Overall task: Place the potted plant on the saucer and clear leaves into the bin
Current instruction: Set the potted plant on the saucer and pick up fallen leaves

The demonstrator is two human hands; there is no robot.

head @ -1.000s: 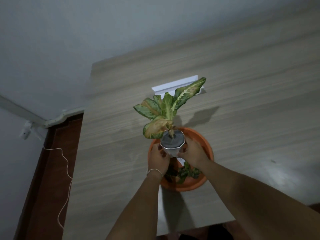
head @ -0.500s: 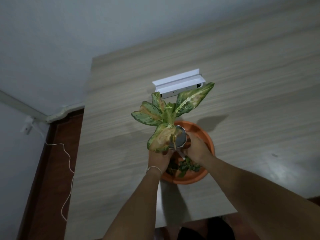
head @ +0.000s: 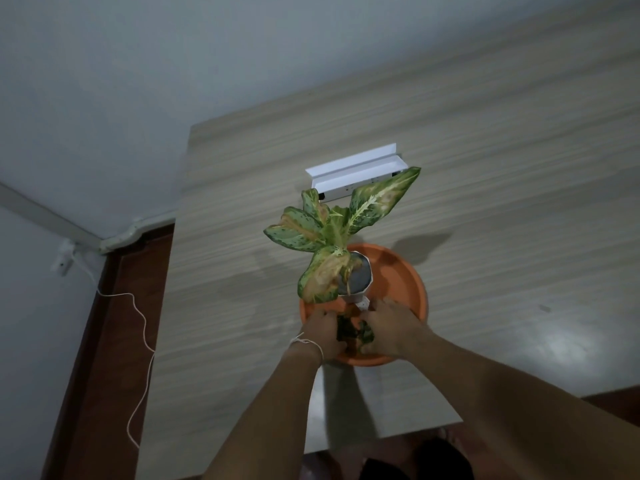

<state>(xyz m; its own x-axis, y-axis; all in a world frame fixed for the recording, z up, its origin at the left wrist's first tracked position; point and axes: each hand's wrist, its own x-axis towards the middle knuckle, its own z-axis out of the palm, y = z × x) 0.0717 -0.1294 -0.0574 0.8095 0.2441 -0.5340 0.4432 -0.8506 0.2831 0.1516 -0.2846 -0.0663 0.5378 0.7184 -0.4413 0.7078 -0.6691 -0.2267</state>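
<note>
The potted plant (head: 358, 284), a white faceted pot with green, cream and pink speckled leaves, stands on the orange saucer (head: 401, 271) near the table's front. No hand is on the pot. A clump of dark green loose leaves (head: 353, 330) lies in the near part of the saucer. My left hand (head: 322, 336) and my right hand (head: 393, 329) close in on the clump from either side, fingers curled against it. The hands hide part of the leaves and the saucer's near rim.
A white open rectangular bin (head: 356, 166) lies on the wooden table (head: 502, 174) just beyond the plant. The table's left edge (head: 173, 254) drops to a brown floor with a white cable (head: 143, 327). A grey wall stands behind.
Both hands let go of the pot, which now rests on the saucer, and moved down toward me onto the loose leaves.
</note>
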